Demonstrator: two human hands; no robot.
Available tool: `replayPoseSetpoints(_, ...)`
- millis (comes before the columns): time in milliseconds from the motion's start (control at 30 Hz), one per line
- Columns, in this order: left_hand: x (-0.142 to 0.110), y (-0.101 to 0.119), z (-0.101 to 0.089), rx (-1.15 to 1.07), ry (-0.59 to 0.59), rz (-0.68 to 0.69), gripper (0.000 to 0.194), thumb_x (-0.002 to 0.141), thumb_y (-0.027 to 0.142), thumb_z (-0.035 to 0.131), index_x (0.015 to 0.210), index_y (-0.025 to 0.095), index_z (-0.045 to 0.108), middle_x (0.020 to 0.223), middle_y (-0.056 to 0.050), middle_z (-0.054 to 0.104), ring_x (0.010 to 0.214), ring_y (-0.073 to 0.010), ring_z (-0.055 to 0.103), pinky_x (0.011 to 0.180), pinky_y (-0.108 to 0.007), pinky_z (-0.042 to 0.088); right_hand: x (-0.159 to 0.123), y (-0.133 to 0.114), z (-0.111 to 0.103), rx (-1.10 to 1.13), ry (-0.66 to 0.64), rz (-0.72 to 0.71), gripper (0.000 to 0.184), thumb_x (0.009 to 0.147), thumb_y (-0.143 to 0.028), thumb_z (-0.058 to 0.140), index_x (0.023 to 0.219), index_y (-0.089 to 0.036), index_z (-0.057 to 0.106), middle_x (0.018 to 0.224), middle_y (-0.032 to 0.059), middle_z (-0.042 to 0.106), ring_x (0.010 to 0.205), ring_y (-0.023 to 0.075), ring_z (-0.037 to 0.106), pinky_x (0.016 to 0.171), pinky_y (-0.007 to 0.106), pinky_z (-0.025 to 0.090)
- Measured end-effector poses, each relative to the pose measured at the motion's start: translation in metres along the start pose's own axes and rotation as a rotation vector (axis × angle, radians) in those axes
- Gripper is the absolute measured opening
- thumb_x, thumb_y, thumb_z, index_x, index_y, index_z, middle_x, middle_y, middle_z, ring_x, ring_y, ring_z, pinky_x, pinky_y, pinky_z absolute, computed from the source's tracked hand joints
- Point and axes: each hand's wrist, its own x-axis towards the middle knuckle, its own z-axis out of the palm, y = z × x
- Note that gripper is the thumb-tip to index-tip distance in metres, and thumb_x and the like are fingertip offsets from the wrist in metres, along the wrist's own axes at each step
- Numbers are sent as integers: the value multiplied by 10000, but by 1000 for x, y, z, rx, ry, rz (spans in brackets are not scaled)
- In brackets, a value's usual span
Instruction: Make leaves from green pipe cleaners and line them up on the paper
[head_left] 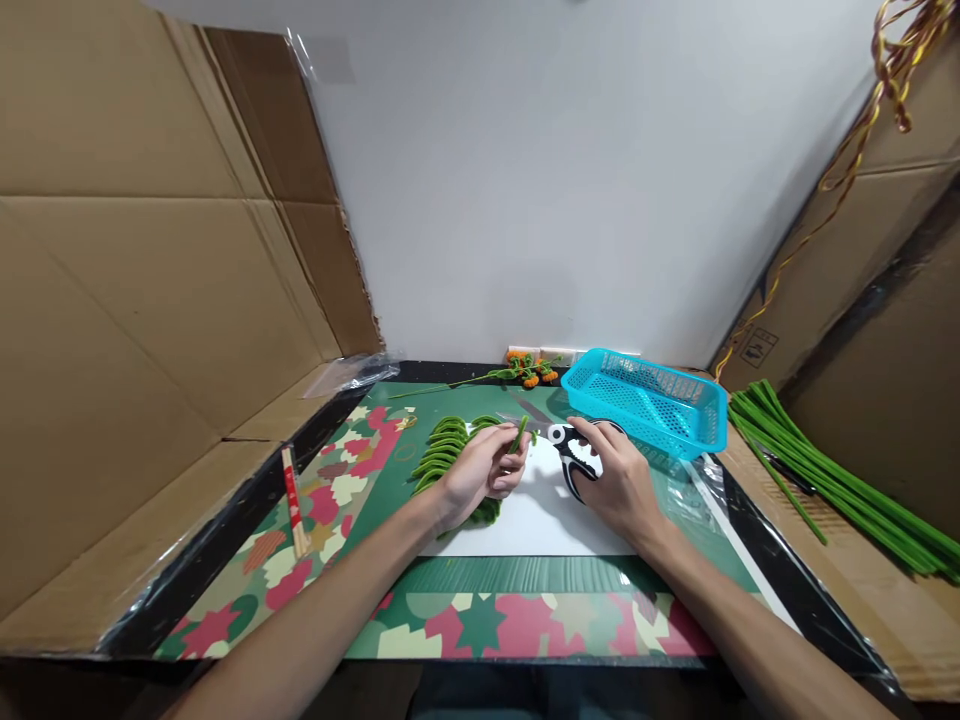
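Observation:
My left hand [487, 465] is closed on a short fuzzy green pipe cleaner piece [520, 433], which sticks up from between thumb and fingers. Black-and-white scissors [574, 458] are in my right hand [621, 478], their blades spread and pointing left toward the piece. Both hands are above a white sheet of paper [555, 520]. A row of curved green pipe cleaner pieces [442, 445] lies left of the paper, partly hidden behind my left hand. Small green bits lie near the blades.
A blue perforated basket [645, 400] stands at the back right. Long green pipe cleaners [840, 480] lie on cardboard at the right. Orange flowers on a green stem [529, 370] lie at the back. Wooden chopsticks in a red wrapper [292, 500] lie left. Cardboard walls [150, 280] border the sides.

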Motion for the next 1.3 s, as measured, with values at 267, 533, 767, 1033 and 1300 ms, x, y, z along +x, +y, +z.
replayPoseSetpoints(267, -2, 2, 2, 52, -36, -78, 252, 1027, 394, 538, 870, 196, 519, 605, 89, 353, 414, -45, 214, 392, -134, 158, 0, -4, -4, -160, -29, -115, 504, 877, -181, 641, 1380, -161, 613, 1006, 106, 750, 934, 306, 682, 812, 414, 539)
replayPoseSetpoints(533, 1, -5, 8, 118, -20, -29, 319, 993, 467, 609, 852, 202, 499, 567, 107, 355, 424, -40, 166, 381, -106, 169, 4, -7, -9, -208, -50, -112, 505, 895, -291, 663, 1377, -152, 605, 1019, 125, 725, 969, 328, 624, 863, 446, 512)
replayPoseSetpoints(767, 3, -8, 12, 140, -38, 16, 354, 951, 492, 662, 830, 199, 504, 539, 111, 360, 435, -45, 158, 373, -112, 186, 1, -8, -7, -199, -15, -123, 433, 896, -286, 648, 1305, -145, 634, 975, 113, 720, 910, 309, 632, 807, 424, 495)
replayPoseSetpoints(1033, 4, -13, 14, 147, 7, 105, 371, 957, 513, 662, 845, 201, 496, 549, 118, 361, 426, -41, 175, 375, -113, 188, 4, -8, -10, -196, 14, -110, 499, 831, -211, 653, 1328, -173, 628, 1014, 116, 723, 972, 326, 613, 841, 436, 487)
replayPoseSetpoints(1300, 4, -18, 19, 157, 36, 156, 416, 944, 577, 672, 864, 212, 490, 531, 118, 377, 421, -52, 203, 370, -119, 215, 3, -9, -9, -266, 54, -108, 463, 828, -221, 658, 1289, -182, 668, 934, 96, 729, 870, 289, 629, 783, 403, 458)
